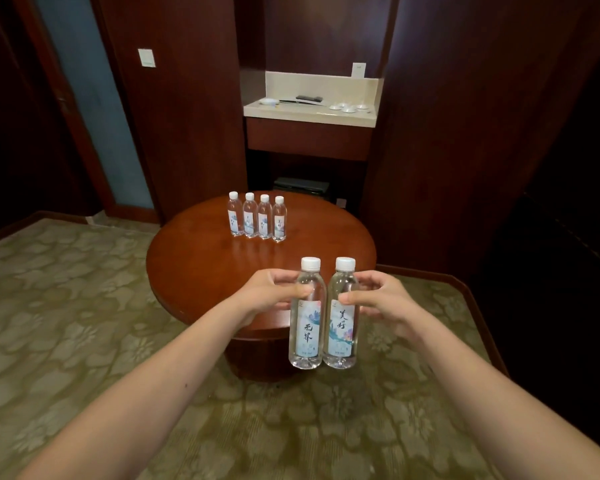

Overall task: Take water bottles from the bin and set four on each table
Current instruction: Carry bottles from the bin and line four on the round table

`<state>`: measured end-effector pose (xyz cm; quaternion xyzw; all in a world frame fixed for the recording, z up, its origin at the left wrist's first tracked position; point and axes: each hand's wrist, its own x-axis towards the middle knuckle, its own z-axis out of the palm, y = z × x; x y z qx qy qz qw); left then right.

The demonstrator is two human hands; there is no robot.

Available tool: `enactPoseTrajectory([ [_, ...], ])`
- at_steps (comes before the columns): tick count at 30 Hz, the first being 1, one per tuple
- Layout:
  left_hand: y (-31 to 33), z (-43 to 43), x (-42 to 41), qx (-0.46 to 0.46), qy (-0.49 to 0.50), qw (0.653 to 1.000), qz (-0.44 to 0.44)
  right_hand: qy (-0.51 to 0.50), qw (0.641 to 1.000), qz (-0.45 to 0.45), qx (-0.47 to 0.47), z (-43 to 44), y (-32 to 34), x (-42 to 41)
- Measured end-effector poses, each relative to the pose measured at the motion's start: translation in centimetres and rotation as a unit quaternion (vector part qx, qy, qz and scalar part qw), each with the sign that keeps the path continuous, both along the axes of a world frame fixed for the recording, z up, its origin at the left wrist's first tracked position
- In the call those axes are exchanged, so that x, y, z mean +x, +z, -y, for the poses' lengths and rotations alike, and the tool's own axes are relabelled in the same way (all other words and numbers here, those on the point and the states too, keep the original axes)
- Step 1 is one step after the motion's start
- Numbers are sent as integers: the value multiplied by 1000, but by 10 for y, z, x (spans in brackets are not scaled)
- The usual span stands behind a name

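Across the frame's middle, the table carries a row of four upright bottles near its far edge, so its count looks met. Bare wood stays open toward the near rim (the bin is out of view). At lower centre, the left bottle and right bottle hang upright and touching, likely bound for another table. The left hand and right hand each curl fingers round one bottle's shoulder.

Left bottle and right bottle held up before the round table
My left hand grips one and my right hand the other, both upright and touching; I see four more bottles standing in a row toward the table's far side
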<state>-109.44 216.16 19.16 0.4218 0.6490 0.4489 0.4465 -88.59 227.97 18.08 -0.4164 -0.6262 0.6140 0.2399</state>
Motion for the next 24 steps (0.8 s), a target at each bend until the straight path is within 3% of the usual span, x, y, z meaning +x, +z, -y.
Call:
enactPoseTrajectory([
  [6,-4,-89,-35,-10,9,1000,-10,16,1000,8,4,-92,-10,-37],
  [24,-44,-370,-172,17,-29,998,-61,-62,997,-5,50,-348,-57,-174],
])
